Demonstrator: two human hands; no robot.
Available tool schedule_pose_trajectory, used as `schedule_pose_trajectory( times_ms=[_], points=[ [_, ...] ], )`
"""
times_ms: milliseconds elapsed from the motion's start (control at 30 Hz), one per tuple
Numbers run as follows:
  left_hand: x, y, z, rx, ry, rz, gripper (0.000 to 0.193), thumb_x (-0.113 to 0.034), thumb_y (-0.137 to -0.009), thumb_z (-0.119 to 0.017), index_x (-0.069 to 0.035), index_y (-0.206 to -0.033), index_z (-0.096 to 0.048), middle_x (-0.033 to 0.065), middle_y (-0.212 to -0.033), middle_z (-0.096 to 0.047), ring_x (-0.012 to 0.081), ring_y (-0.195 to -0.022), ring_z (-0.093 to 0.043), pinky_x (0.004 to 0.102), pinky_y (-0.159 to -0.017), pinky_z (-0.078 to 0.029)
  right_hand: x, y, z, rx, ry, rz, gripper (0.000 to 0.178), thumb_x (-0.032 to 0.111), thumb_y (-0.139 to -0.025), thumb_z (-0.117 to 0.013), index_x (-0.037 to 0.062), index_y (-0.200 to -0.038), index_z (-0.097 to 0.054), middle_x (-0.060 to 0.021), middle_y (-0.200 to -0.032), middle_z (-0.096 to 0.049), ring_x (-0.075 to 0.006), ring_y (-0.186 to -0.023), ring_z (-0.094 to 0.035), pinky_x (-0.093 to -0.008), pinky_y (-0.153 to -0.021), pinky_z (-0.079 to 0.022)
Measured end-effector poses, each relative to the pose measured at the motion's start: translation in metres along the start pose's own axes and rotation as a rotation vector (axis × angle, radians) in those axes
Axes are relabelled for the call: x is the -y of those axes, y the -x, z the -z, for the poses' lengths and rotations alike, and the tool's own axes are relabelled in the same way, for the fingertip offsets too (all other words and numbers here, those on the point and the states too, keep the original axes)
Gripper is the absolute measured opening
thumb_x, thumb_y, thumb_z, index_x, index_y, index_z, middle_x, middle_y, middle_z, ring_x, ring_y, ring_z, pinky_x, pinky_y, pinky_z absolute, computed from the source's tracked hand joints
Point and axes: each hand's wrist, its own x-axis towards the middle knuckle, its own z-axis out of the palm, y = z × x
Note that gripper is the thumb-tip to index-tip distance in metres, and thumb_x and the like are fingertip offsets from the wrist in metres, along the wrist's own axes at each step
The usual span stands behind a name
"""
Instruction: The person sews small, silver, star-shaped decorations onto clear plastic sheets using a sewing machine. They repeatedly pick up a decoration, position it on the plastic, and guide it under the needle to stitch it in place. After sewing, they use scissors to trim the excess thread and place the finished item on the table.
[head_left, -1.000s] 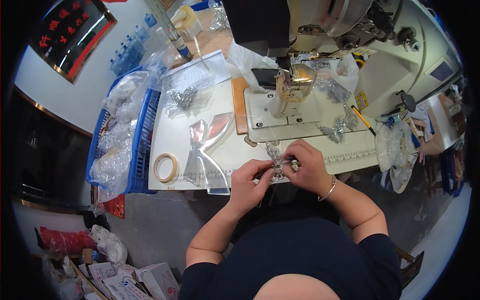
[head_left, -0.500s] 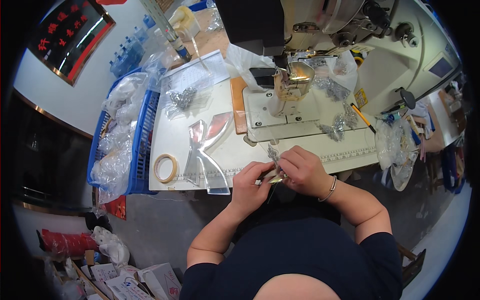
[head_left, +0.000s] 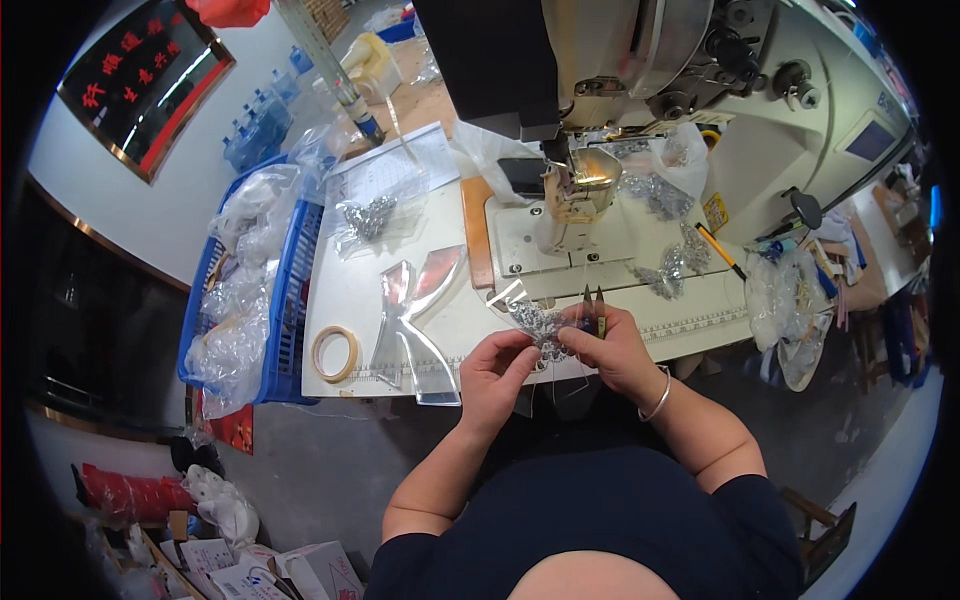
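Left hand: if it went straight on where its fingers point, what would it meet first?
The left hand would first meet the silver sparkly piece, which it seems to touch as it is, then probably the right hand just beyond; depth is hard to judge from this single view.

Left grip [head_left: 494, 376] and right grip [head_left: 618, 350] hold a silvery piece [head_left: 541, 326].

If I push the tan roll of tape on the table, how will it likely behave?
The tan roll of tape would probably slide rather than roll, as it lies flat on the table. It is likely light, since its middle is open. A strong push might drop it: the table's edge is near.
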Motion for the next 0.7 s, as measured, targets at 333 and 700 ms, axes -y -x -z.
schedule_pose_trajectory(
  times_ms=[333, 700],
  points=[
    [-0.002, 0.000, -0.003, -0.050, 0.021, 0.019, 0.030, 0.003, -0.080, -0.065, -0.002, -0.108, -0.055, 0.0051, -0.092, -0.062, 0.0099, -0.085, -0.059, 0.0235, -0.075, -0.050, 0.000, 0.007, -0.004, -0.060, 0.067, 0.084, 0.025, 0.015, -0.079, -0.070, 0.0014, -0.098, -0.061, -0.0014, -0.077, -0.061, -0.0065, -0.067, -0.055, -0.0209, -0.060, -0.045],
    [0.012, -0.001, 0.000, -0.036, -0.114, -0.260, 0.040, 0.011, -0.075, -0.066, -0.002, -0.111, -0.053, 0.0101, -0.109, -0.052, 0.0147, -0.083, -0.062, 0.0253, -0.074, -0.052, -0.004, 0.006, -0.003, -0.089, 0.187, 0.104, 0.024, 0.016, -0.079, -0.070, 0.0016, -0.096, -0.062, 0.0008, -0.079, -0.060, -0.0047, -0.070, -0.053, -0.0204, -0.064, -0.044]
  ],
)
